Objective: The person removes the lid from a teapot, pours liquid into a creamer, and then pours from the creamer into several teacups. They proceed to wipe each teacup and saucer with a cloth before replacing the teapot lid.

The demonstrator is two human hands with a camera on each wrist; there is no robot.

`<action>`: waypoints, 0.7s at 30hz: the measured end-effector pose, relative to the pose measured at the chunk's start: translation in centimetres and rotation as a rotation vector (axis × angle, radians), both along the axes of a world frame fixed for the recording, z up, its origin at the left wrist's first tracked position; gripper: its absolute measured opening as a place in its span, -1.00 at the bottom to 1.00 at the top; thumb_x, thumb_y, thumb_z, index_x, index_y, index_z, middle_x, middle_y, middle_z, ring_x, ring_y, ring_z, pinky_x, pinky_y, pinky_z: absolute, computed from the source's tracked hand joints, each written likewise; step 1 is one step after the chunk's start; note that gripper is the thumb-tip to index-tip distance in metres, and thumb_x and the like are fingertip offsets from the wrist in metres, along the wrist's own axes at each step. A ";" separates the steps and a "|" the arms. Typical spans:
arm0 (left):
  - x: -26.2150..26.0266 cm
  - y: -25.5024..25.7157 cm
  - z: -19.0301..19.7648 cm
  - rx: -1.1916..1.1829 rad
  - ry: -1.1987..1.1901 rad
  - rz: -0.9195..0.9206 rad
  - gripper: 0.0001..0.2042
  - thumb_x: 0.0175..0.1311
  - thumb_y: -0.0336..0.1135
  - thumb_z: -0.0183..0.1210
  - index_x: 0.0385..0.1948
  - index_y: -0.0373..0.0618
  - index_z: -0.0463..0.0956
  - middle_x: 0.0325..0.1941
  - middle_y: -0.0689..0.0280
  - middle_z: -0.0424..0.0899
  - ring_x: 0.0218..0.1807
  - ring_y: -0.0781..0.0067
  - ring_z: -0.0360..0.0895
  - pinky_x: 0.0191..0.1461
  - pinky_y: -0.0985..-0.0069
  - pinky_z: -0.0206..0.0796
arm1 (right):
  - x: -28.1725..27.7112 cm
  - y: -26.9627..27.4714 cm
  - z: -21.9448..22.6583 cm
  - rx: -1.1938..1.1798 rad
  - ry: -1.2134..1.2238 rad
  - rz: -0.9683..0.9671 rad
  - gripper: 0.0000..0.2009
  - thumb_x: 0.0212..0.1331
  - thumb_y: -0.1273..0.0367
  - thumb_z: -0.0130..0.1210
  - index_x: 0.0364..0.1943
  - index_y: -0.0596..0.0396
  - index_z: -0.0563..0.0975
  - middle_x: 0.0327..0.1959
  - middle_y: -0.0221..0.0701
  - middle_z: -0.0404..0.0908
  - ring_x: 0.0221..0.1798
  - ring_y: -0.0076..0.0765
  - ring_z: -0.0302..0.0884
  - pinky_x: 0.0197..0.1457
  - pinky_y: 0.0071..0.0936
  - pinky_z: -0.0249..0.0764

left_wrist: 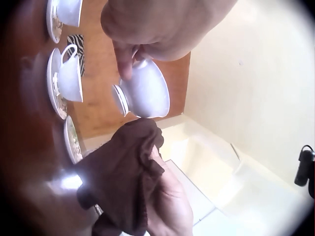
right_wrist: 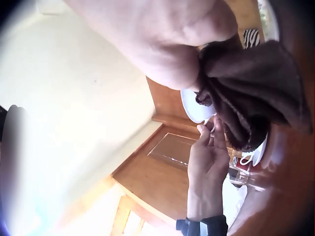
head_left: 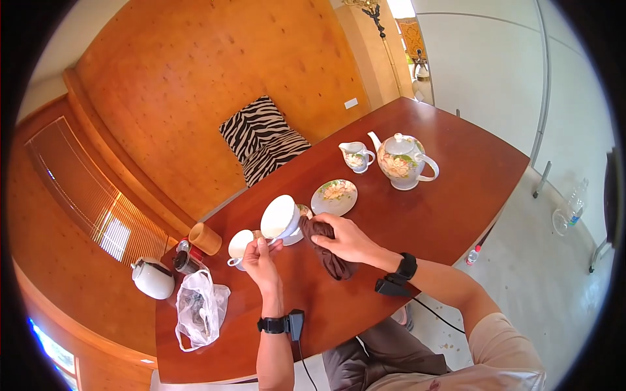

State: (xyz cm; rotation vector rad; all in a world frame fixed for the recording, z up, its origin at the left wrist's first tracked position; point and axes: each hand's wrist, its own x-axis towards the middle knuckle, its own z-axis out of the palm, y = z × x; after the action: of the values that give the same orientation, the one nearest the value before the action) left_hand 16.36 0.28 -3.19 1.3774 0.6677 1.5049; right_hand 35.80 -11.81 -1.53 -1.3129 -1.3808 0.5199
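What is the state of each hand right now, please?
Left hand: closed, pinching a white cup at its handle.
Right hand: closed, holding a brown cloth.

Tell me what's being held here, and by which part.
The left grip pinches a cup by its handle; the right grip holds a brown cloth by its bunched upper part.

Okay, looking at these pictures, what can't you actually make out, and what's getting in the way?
- Inside of the teapot: head view, covered by its lid.
- Exactly what the plastic bag holds: head view, crumpled plastic obscures it.
- Part of the right hand: left wrist view, covered by the brown cloth.
- Any wording on the larger floor bottle: head view, too small.
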 end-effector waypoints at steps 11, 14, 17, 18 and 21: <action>4.3 -3.8 1.5 -0.062 -0.031 -0.169 -0.83 0.53 -0.33 0.09 -0.26 -0.21 0.53 -0.29 0.27 0.67 -0.28 0.28 0.74 -0.06 0.42 0.63 | 2.2 0.8 -2.6 -0.222 1.097 0.343 -0.66 0.44 0.38 0.08 0.22 0.20 0.47 0.08 -0.41 0.61 0.10 -0.49 0.56 0.14 -0.45 0.49; 3.5 -3.0 1.4 -0.034 -0.039 -0.123 -0.83 0.53 -0.33 0.08 -0.27 -0.21 0.53 -0.30 0.27 0.67 -0.27 0.28 0.74 -0.06 0.43 0.63 | 3.8 -0.6 -3.1 -0.159 0.838 0.310 -0.69 0.40 0.33 0.10 0.11 0.22 0.52 -0.01 -0.33 0.64 0.03 -0.41 0.58 0.10 -0.42 0.48; 2.4 -2.4 1.6 -0.030 -0.055 -0.098 -0.82 0.53 -0.33 0.08 -0.28 -0.21 0.54 -0.30 0.27 0.67 -0.26 0.28 0.74 -0.07 0.45 0.63 | 6.7 -2.6 -3.8 0.013 -0.258 -0.052 -0.55 0.23 0.25 0.26 0.18 0.09 0.51 0.02 -0.07 0.60 0.08 0.04 0.58 0.17 -0.17 0.50; 2.1 -2.3 1.7 -0.048 -0.056 -0.079 -0.82 0.53 -0.33 0.08 -0.29 -0.21 0.54 -0.29 0.27 0.67 -0.25 0.29 0.74 -0.07 0.46 0.63 | 6.9 -3.3 -3.9 0.012 -0.257 -0.049 -0.55 0.23 0.25 0.26 0.18 0.09 0.51 0.02 -0.07 0.60 0.08 0.04 0.58 0.17 -0.17 0.50; 1.7 -2.0 1.8 -0.051 -0.057 -0.062 -0.82 0.53 -0.33 0.07 -0.28 -0.21 0.55 -0.28 0.26 0.68 -0.24 0.28 0.74 -0.08 0.47 0.62 | 7.1 -4.6 -5.3 -0.165 -0.687 -0.063 -0.52 0.17 0.30 0.30 0.19 0.04 0.47 0.04 -0.10 0.52 0.10 0.07 0.55 0.13 -0.05 0.52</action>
State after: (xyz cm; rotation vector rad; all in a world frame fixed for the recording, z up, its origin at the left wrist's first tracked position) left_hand 18.02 -1.68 -1.37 1.3007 0.6189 1.4627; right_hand 42.92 -16.40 -6.84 -1.7582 -1.8686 0.1331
